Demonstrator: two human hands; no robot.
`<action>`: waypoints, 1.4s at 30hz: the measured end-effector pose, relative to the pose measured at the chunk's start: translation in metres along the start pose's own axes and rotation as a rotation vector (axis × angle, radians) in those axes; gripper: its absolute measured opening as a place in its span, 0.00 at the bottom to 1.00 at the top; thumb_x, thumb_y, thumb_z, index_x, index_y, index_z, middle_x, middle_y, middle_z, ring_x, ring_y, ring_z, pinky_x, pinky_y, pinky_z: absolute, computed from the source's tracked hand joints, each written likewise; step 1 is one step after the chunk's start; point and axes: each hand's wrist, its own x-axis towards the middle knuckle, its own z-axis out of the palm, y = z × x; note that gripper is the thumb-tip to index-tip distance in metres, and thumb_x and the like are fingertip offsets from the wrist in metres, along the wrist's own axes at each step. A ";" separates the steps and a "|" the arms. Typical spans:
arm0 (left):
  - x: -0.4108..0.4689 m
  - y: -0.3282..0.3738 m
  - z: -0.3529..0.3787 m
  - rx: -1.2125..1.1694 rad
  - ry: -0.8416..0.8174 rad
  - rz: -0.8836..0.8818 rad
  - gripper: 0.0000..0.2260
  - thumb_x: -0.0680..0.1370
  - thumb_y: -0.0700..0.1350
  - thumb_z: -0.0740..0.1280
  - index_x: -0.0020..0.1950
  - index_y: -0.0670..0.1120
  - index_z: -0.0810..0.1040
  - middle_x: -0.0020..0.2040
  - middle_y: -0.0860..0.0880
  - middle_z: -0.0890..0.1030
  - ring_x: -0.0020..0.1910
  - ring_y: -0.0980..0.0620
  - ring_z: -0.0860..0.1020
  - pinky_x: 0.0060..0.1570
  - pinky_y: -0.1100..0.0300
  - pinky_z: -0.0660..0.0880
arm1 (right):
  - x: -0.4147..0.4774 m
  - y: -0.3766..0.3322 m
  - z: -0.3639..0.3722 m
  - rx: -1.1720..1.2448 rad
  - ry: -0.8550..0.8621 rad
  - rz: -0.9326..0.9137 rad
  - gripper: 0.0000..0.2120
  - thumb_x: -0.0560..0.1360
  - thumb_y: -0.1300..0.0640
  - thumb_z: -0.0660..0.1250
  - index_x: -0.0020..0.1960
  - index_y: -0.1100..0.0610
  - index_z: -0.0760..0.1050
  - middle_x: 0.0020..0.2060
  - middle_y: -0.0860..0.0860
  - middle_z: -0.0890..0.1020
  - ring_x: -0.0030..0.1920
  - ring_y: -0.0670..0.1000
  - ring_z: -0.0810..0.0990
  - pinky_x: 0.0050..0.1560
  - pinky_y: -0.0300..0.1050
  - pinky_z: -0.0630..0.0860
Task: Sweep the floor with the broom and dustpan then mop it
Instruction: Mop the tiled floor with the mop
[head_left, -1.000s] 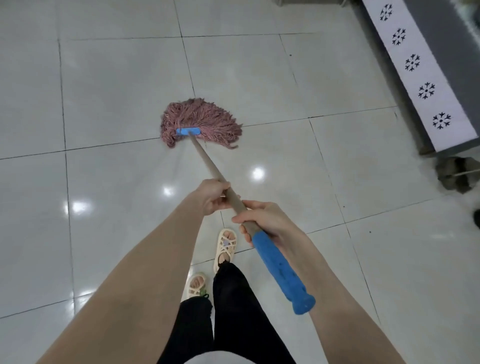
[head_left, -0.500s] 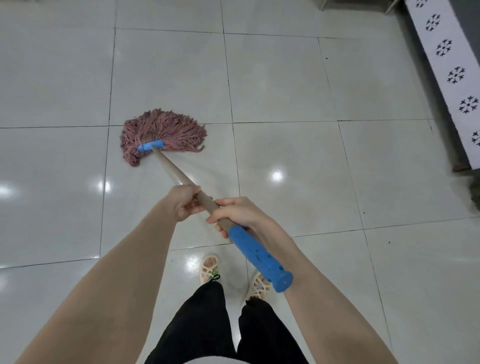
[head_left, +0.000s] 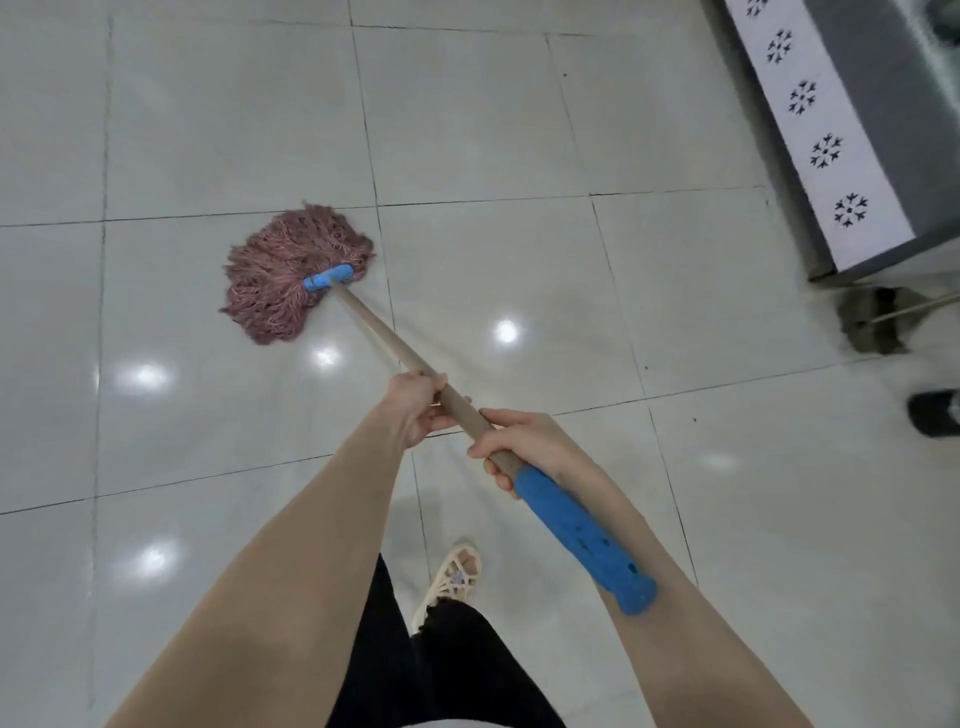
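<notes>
A mop with a pink string head (head_left: 291, 275) lies flat on the glossy white tiled floor (head_left: 519, 130), ahead and to my left. Its blue clamp joins a wooden handle (head_left: 374, 327) that runs back toward me and ends in a blue grip (head_left: 582, 545). My left hand (head_left: 415, 410) grips the wooden handle higher up. My right hand (head_left: 524, 447) grips it just behind, right above the blue grip. No broom or dustpan is clearly in view.
A grey cabinet with a white snowflake-patterned strip (head_left: 810, 130) stands at the upper right. Below it a grey mop or brush head (head_left: 872, 327) lies on the floor, and a dark shoe (head_left: 935, 413) shows at the right edge. My sandalled foot (head_left: 452, 577) is below the hands.
The mop head has swept across the floor, now turned with its strings trailing left, and the view swung back right so the cabinet and grey brush head show again. Both hands keep their hold.
</notes>
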 end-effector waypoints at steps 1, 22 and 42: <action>-0.003 -0.014 0.022 0.036 -0.028 -0.004 0.03 0.82 0.36 0.58 0.48 0.39 0.69 0.44 0.41 0.74 0.37 0.45 0.80 0.28 0.50 0.79 | -0.009 0.014 -0.019 0.022 0.030 -0.001 0.25 0.70 0.66 0.70 0.66 0.53 0.74 0.27 0.54 0.76 0.22 0.49 0.72 0.23 0.36 0.68; 0.014 -0.093 0.254 0.622 -0.372 -0.147 0.09 0.81 0.39 0.60 0.60 0.36 0.70 0.44 0.39 0.77 0.36 0.46 0.80 0.29 0.56 0.80 | -0.066 0.095 -0.161 0.783 0.392 -0.010 0.15 0.70 0.69 0.69 0.56 0.61 0.78 0.29 0.57 0.73 0.20 0.49 0.71 0.21 0.35 0.68; 0.166 0.169 0.401 0.656 -0.400 -0.143 0.07 0.82 0.40 0.59 0.56 0.37 0.69 0.43 0.40 0.75 0.36 0.47 0.78 0.26 0.59 0.79 | 0.082 -0.177 -0.293 0.846 0.405 -0.081 0.16 0.71 0.70 0.68 0.58 0.68 0.76 0.29 0.58 0.73 0.19 0.49 0.71 0.20 0.35 0.68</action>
